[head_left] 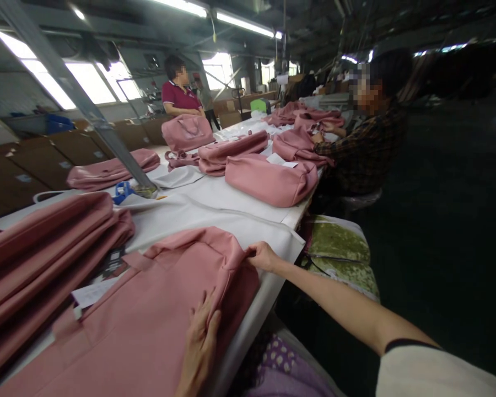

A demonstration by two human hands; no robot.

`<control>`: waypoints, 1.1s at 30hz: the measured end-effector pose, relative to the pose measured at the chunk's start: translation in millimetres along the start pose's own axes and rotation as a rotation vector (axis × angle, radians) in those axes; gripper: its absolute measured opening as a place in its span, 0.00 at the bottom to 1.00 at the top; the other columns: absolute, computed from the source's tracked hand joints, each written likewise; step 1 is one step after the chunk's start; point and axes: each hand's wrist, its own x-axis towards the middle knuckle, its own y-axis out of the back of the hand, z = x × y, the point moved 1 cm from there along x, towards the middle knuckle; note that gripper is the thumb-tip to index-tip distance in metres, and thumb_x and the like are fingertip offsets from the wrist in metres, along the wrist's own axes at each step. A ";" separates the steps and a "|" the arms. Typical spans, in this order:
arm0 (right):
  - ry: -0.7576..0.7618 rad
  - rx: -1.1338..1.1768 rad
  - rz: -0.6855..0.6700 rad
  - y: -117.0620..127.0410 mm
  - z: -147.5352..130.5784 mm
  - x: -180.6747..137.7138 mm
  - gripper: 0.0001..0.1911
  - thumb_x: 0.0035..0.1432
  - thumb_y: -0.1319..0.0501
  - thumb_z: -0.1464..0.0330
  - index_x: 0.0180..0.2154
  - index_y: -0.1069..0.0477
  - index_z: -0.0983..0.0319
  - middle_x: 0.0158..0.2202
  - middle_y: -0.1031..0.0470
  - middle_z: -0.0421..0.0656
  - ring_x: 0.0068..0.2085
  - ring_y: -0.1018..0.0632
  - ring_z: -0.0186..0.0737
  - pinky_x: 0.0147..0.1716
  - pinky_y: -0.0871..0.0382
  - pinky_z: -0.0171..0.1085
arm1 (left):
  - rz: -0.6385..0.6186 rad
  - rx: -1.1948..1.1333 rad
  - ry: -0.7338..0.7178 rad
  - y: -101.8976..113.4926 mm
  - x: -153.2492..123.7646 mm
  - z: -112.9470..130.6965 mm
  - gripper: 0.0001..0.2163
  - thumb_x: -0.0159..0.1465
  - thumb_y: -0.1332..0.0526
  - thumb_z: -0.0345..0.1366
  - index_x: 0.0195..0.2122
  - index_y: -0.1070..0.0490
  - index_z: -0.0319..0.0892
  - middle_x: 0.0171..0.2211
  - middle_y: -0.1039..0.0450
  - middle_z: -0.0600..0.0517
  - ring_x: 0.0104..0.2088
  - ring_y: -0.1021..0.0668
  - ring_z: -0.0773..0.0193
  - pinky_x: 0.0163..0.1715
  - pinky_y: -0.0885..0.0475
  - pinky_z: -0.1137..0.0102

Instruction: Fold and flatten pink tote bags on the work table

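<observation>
"Pink bag (140,320), largest thing in the picture: where does it lie?"

"Across the lower left and bottom centre of the frame, on a white-covered table (182,218). Its rounded end points up toward the middle."

"And the person's hands?"

"The left hand (200,342), at bottom centre, rests palm down on the bag, fingers slightly spread, gripping nothing. The right hand (264,257), just right of centre, pinches the bag's far right edge between thumb and fingertips. Its arm comes in from the lower right corner, where a pale sleeve (434,369) shows."

"What surrounds the bag?"

"A white paper slip (94,292) lies along its left side. A stack of pink pieces (45,259) fills the left edge of the frame. Left of centre, a blue object (123,191), too small to identify, sits near the foot of a slanting metal pole (86,105). A plump second bag (268,179) lies above the right hand, white papers (281,160) on top."

"Is anyone else there?"

"Two people. At upper right, a co-worker in a checked shirt (364,149) sits at the table's edge, handling pink material. Left of centre near the top, a co-worker in a dark red shirt (182,99) is behind another pink bag (187,132). A green padded seat (339,248) is beside the table, right of centre. Strip lights (243,23) glow along the top."
</observation>
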 end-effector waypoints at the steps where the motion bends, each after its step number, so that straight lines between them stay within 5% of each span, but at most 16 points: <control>1: -0.034 0.021 -0.002 2.6 -0.4 -1.4 0.11 0.43 0.33 0.67 0.31 0.25 0.65 0.28 0.25 0.38 0.35 0.24 0.37 0.37 0.30 0.33 | 0.003 0.020 -0.014 -0.5 -1.2 -2.7 0.20 0.69 0.53 0.45 0.61 0.40 0.51 0.64 0.44 0.52 0.66 0.49 0.57 0.66 0.58 0.51; 6: -0.277 0.028 -0.076 11.8 -9.4 7.1 0.17 0.58 0.42 0.57 0.29 0.30 0.65 0.25 0.28 0.41 0.26 0.27 0.32 0.28 0.29 0.32 | -0.014 0.181 -0.188 -4.3 -1.2 -9.9 0.20 0.70 0.52 0.40 0.63 0.45 0.53 0.64 0.45 0.51 0.66 0.48 0.56 0.64 0.57 0.44; 13: -0.464 -0.180 -0.193 3.0 -32.1 31.1 0.11 0.58 0.37 0.68 0.26 0.33 0.66 0.21 0.33 0.35 0.21 0.32 0.28 0.23 0.32 0.31 | -0.038 0.440 -0.360 -10.3 -2.0 -10.5 0.21 0.69 0.51 0.37 0.64 0.47 0.51 0.64 0.46 0.44 0.65 0.48 0.48 0.57 0.48 0.34; 17: -0.431 -0.223 -0.118 -2.3 -31.9 37.7 0.12 0.60 0.38 0.67 0.26 0.33 0.66 0.21 0.34 0.34 0.21 0.32 0.28 0.23 0.34 0.30 | -0.009 0.474 -0.397 -11.5 -1.3 -5.1 0.21 0.69 0.51 0.36 0.64 0.46 0.52 0.63 0.45 0.43 0.65 0.45 0.47 0.55 0.44 0.33; 26: -0.279 -0.031 0.348 9.0 19.3 -8.1 0.15 0.66 0.45 0.61 0.34 0.32 0.66 0.27 0.31 0.37 0.24 0.31 0.29 0.24 0.33 0.31 | -0.017 0.364 -0.390 -10.5 -1.6 -10.6 0.24 0.69 0.50 0.36 0.65 0.52 0.55 0.64 0.46 0.46 0.64 0.42 0.53 0.61 0.48 0.41; 33: -0.397 0.050 0.160 29.9 -3.7 12.1 0.25 0.66 0.50 0.53 0.31 0.30 0.67 0.26 0.28 0.43 0.24 0.27 0.33 0.22 0.34 0.32 | -0.037 0.414 -0.390 -13.0 -1.0 -18.3 0.23 0.69 0.50 0.36 0.65 0.49 0.50 0.65 0.48 0.43 0.64 0.44 0.52 0.61 0.48 0.41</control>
